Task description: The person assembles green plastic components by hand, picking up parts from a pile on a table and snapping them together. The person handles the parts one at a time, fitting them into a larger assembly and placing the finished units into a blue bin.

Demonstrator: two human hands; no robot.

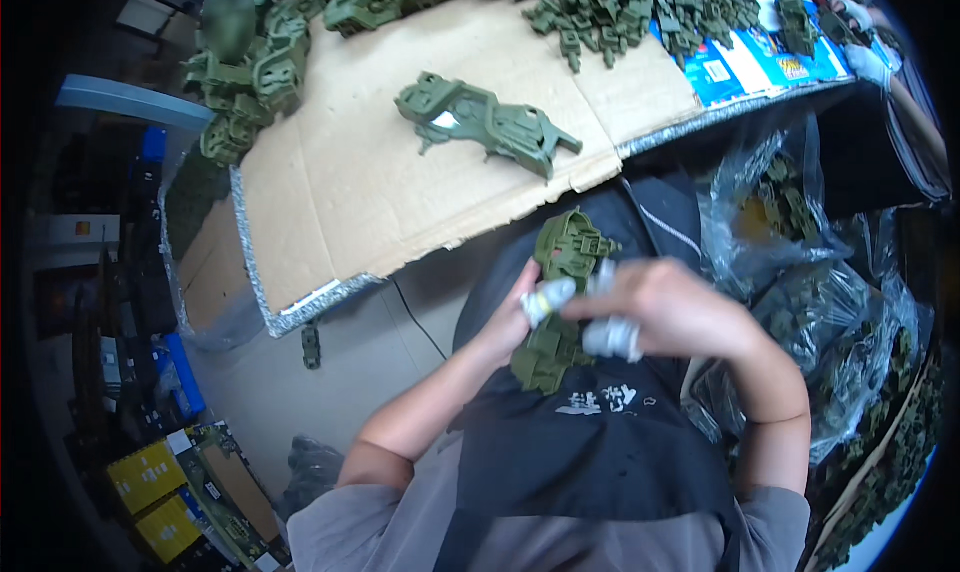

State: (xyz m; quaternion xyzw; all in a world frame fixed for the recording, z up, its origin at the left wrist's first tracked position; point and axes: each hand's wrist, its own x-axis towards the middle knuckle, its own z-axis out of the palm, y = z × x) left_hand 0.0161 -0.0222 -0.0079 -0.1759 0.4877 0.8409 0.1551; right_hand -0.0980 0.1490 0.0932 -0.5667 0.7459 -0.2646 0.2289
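Observation:
Above my lap I hold an olive-green molded plastic part [572,257], which looks like a toy vehicle body. My left hand [515,317] grips it by its left side, with a white wrap on the thumb. Over the part's right side is my right hand [665,307], smeared by motion, with white wraps on some fingers. Whether its fingers pinch anything cannot be made out. A similar green vehicle body [485,122] lies on the cardboard-covered table [400,192] ahead, with a small white patch on it.
Piles of small green parts [640,12] and larger green bodies [260,77] line the table's far and left sides. Clear plastic bags [830,312] with green parts stand at my right. Another person's gloved hand [868,64] works at the far right. Yellow boxes [155,482] sit lower left.

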